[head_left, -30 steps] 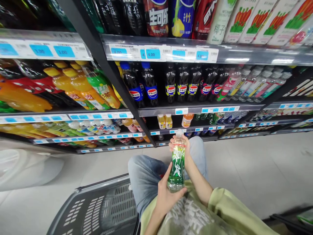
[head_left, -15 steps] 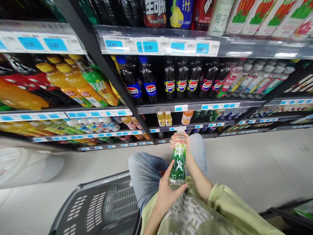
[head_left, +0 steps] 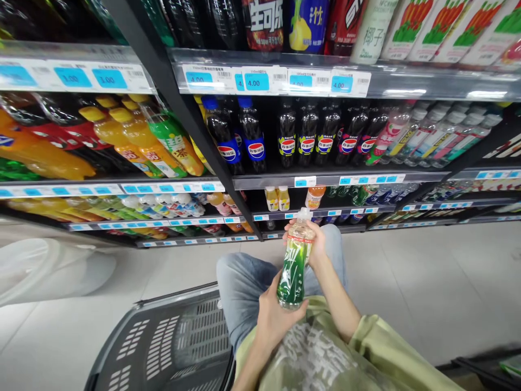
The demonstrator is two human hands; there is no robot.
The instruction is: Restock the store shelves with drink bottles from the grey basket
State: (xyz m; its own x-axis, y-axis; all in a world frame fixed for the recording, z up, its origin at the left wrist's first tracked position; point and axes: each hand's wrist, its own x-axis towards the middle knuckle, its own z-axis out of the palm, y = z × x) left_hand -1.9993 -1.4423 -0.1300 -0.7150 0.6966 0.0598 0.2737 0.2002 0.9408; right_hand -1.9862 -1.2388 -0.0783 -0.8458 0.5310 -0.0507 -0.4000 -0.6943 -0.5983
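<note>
I hold a clear drink bottle with a green label upright in front of my knees, both hands on it. My left hand cups its base and lower side, fingers wrapped round. My right hand grips its upper part just under the white cap. My jeans and a light green sleeve show below. A dark grey shopping basket sits on the floor at my left, close under the bottle.
Store shelves packed with cola, orange drinks and water bottles stand right ahead, with blue price tags along their edges. Pale tiled floor stretches to the right. A white blurred bag-like shape lies at the left.
The bottle has turned slightly and tipped a little to the right, so the label's white figure has turned out of sight. Both hands have kept their hold. The view has shifted slightly.
</note>
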